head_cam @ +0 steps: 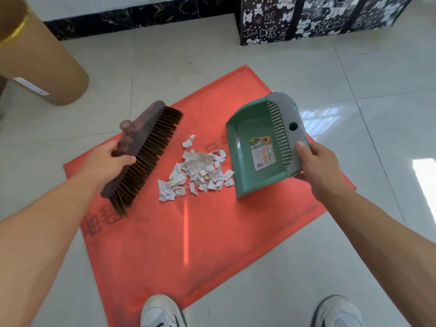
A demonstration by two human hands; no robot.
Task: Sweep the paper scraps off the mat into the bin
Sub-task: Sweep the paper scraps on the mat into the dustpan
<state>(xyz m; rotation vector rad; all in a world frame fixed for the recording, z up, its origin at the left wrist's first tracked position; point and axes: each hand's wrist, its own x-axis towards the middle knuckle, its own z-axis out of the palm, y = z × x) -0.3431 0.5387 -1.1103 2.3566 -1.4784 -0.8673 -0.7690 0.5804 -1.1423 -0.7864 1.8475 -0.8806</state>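
Observation:
A pile of white paper scraps [197, 169] lies near the middle of the red mat [188, 244]. My left hand [106, 162] grips a dark brush head [141, 147] with brown bristles, held left of the pile with the bristles facing the scraps. My right hand [316, 165] holds a green dustpan [257, 149] by its grey back edge. The pan's open lip rests on the mat against the pile's right side. No scraps are inside the pan.
A brown cardboard cylinder [40, 60] stands at the upper left on the white tiled floor [377, 109]. Black boxes with white bear print [306, 17] line the far wall. My two white shoes [162, 311] are at the bottom edge.

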